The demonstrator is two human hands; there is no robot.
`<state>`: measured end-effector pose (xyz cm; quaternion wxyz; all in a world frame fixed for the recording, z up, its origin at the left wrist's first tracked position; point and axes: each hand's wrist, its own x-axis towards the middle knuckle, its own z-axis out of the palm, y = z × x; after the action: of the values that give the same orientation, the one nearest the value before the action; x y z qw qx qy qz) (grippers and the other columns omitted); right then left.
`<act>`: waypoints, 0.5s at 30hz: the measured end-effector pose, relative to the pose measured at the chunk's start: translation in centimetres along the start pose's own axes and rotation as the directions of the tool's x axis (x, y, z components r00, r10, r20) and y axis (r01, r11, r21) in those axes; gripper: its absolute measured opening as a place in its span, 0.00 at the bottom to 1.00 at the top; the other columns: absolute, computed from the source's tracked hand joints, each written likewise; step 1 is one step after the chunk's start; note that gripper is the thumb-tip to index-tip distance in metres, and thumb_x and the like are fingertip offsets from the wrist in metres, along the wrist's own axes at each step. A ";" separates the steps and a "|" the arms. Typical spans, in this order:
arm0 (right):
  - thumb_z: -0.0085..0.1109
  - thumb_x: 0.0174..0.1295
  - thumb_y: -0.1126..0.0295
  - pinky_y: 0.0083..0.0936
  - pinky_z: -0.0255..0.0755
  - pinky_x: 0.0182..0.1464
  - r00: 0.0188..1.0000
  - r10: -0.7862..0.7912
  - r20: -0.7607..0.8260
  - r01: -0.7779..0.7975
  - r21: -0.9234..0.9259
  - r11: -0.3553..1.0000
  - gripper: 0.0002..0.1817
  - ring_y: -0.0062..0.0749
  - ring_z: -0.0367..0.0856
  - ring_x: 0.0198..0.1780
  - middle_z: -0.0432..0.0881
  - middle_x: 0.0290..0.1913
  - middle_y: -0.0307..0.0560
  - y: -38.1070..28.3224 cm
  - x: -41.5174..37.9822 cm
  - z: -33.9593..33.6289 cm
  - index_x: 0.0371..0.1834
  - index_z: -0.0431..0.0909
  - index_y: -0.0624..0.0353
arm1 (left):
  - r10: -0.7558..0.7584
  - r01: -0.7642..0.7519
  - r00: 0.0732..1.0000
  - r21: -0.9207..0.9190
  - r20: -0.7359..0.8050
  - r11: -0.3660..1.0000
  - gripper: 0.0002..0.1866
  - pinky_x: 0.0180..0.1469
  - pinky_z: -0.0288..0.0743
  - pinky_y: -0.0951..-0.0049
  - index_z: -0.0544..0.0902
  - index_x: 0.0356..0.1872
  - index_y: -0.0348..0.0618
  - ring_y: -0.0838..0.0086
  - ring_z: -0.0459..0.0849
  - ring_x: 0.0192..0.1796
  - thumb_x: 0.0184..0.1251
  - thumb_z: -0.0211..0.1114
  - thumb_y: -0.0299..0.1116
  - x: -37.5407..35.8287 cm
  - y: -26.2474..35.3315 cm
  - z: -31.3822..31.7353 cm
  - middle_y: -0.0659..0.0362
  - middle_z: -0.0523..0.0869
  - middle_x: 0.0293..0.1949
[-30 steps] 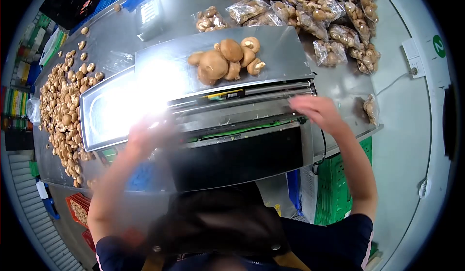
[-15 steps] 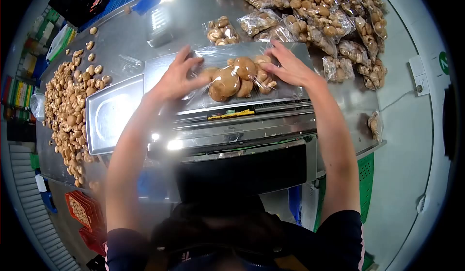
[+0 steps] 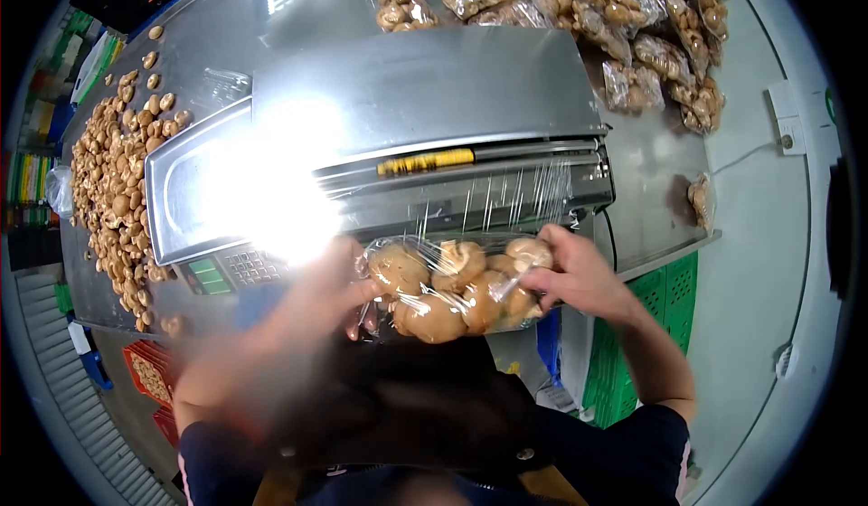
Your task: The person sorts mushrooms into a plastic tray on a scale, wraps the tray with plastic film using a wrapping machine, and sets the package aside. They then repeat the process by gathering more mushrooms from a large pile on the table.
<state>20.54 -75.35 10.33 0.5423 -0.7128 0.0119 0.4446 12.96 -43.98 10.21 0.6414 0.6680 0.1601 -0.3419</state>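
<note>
A pack of brown mushrooms (image 3: 434,316) under clear film is held in front of my body. My left hand (image 3: 339,284), partly blurred by glare, grips its left end with the thumb on top. At the right end, my right hand (image 3: 579,275) has its fingers and thumb closed on the film and the mushrooms. Stretched cling film (image 3: 493,198) runs from the pack up to the steel wrapping machine (image 3: 425,81). A yellow and black label (image 3: 425,161) lies along the machine's front slot.
Loose mushrooms (image 3: 113,180) are heaped at the left, beside a metal tray (image 3: 172,189). A scale keypad (image 3: 253,266) sits below the tray. Bagged mushrooms (image 3: 633,18) are piled at the back right, and a single bag (image 3: 700,200) lies near the table's right edge.
Both hands have brought the mushrooms from the machine's top plate toward my body and down past its front edge. The film now stretches between the pack and the machine.
</note>
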 end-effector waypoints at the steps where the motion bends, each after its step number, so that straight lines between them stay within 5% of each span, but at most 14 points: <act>1: 0.67 0.60 0.70 0.20 0.78 0.26 0.999 -0.019 -0.038 0.023 0.094 0.995 0.17 0.22 0.81 0.30 0.82 0.31 0.47 2.1 0.6 0.7 0.42 0.68 0.66 | 0.039 -0.031 0.996 0.098 -0.084 0.995 0.08 0.20 0.73 0.81 0.67 0.44 0.37 0.76 0.82 0.24 0.71 0.55 0.27 0.5 -2.5 0.6 0.55 0.82 0.29; 2: 0.65 0.62 0.70 0.18 0.76 0.27 0.975 -0.124 -0.187 0.131 0.026 0.991 0.16 0.19 0.80 0.30 0.81 0.31 0.45 4.7 1.3 1.7 0.43 0.68 0.66 | 0.087 -0.054 0.983 0.197 -0.160 0.979 0.07 0.22 0.71 0.80 0.67 0.43 0.37 0.76 0.80 0.23 0.70 0.55 0.26 1.1 -5.0 1.1 0.55 0.81 0.27; 4: 0.64 0.63 0.71 0.17 0.73 0.30 0.864 -0.361 -0.350 0.341 -0.118 0.933 0.14 0.18 0.78 0.30 0.81 0.31 0.43 10.1 3.0 3.4 0.42 0.69 0.66 | 0.464 -0.215 0.834 0.598 -0.298 0.772 0.07 0.26 0.68 0.75 0.68 0.40 0.36 0.75 0.74 0.22 0.65 0.55 0.25 2.1 -8.9 1.6 0.56 0.78 0.22; 5: 0.62 0.64 0.73 0.18 0.72 0.32 0.820 -0.389 -0.420 0.384 -0.099 0.918 0.11 0.16 0.76 0.30 0.81 0.30 0.43 11.0 3.3 4.3 0.41 0.70 0.65 | 0.497 -0.213 0.793 0.605 -0.351 0.767 0.06 0.26 0.67 0.75 0.69 0.39 0.35 0.77 0.73 0.23 0.66 0.54 0.26 2.2 -9.9 1.7 0.57 0.76 0.21; 6: 0.59 0.66 0.73 0.20 0.72 0.29 0.716 -0.438 -0.543 0.362 -0.247 0.899 0.08 0.22 0.78 0.25 0.80 0.25 0.46 11.3 3.5 5.4 0.37 0.72 0.66 | 0.528 -0.209 0.748 0.611 -0.402 0.763 0.05 0.26 0.67 0.75 0.71 0.38 0.35 0.78 0.72 0.23 0.66 0.54 0.27 2.4 -10.9 1.9 0.58 0.75 0.21; 8: 0.56 0.68 0.69 0.25 0.71 0.26 0.672 -0.413 -0.615 0.198 -0.387 0.900 0.10 0.35 0.78 0.21 0.78 0.20 0.50 11.4 3.4 6.3 0.33 0.75 0.66 | 0.530 -0.214 0.662 0.543 -0.530 0.812 0.09 0.25 0.65 0.76 0.74 0.35 0.35 0.81 0.71 0.23 0.70 0.51 0.31 2.2 -11.9 2.2 0.60 0.75 0.20; 9: 0.55 0.69 0.66 0.27 0.70 0.25 0.621 -0.458 -0.636 0.237 -0.404 0.883 0.14 0.40 0.77 0.20 0.76 0.19 0.53 11.7 3.5 6.3 0.30 0.76 0.66 | 0.499 -0.235 0.620 0.465 -0.605 0.854 0.13 0.24 0.64 0.77 0.76 0.34 0.35 0.82 0.70 0.22 0.74 0.48 0.33 2.0 -11.9 2.4 0.62 0.75 0.20; 10: 0.53 0.70 0.64 0.29 0.70 0.24 0.566 -0.505 -0.652 0.276 -0.427 0.861 0.17 0.45 0.76 0.19 0.74 0.17 0.55 12.0 3.5 6.2 0.27 0.77 0.66 | 0.554 -0.173 0.566 0.569 -0.610 0.804 0.16 0.24 0.63 0.78 0.77 0.29 0.35 0.83 0.69 0.21 0.75 0.50 0.36 2.0 -13.8 1.3 0.63 0.74 0.19; 11: 0.53 0.70 0.60 0.32 0.67 0.23 0.625 -0.436 -0.648 0.202 -0.405 0.892 0.22 0.46 0.74 0.17 0.73 0.16 0.56 11.7 2.7 5.9 0.22 0.78 0.65 | 0.606 -0.096 0.510 0.659 -0.611 0.746 0.20 0.23 0.61 0.78 0.77 0.25 0.34 0.83 0.69 0.21 0.76 0.51 0.38 2.0 -15.6 0.2 0.64 0.74 0.17; 13: 0.56 0.68 0.58 0.31 0.61 0.20 0.688 -0.351 -0.635 0.077 -0.417 0.906 0.25 0.31 0.68 0.13 0.69 0.12 0.51 11.9 0.9 5.6 0.17 0.75 0.67 | 0.217 -0.095 0.659 0.207 -0.720 0.974 0.27 0.23 0.59 0.79 0.77 0.16 0.35 0.84 0.68 0.20 0.75 0.54 0.43 -1.0 -11.5 1.0 0.65 0.73 0.14; 14: 0.56 0.68 0.58 0.31 0.60 0.20 0.709 -0.310 -0.634 0.042 -0.401 0.915 0.25 0.25 0.66 0.13 0.68 0.11 0.48 11.7 -0.1 5.5 0.17 0.74 0.68 | 0.120 0.013 0.710 0.183 -0.694 0.983 0.27 0.20 0.57 0.77 0.76 0.13 0.38 0.84 0.67 0.17 0.74 0.56 0.42 -2.4 -12.5 -0.2 0.64 0.73 0.13; 15: 0.59 0.66 0.58 0.27 0.58 0.19 0.753 -0.170 -0.635 -0.048 -0.310 0.949 0.26 0.17 0.64 0.14 0.67 0.10 0.43 11.8 -1.3 5.4 0.15 0.74 0.67 | 0.184 0.009 0.748 0.287 -0.637 0.958 0.26 0.18 0.56 0.76 0.76 0.13 0.39 0.83 0.66 0.15 0.73 0.57 0.41 -4.0 -13.2 -0.9 0.64 0.72 0.12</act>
<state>10.52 -76.58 2.12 0.4005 -0.8983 0.1079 0.1453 1.72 -40.58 2.99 0.4612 0.8336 0.2951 -0.0731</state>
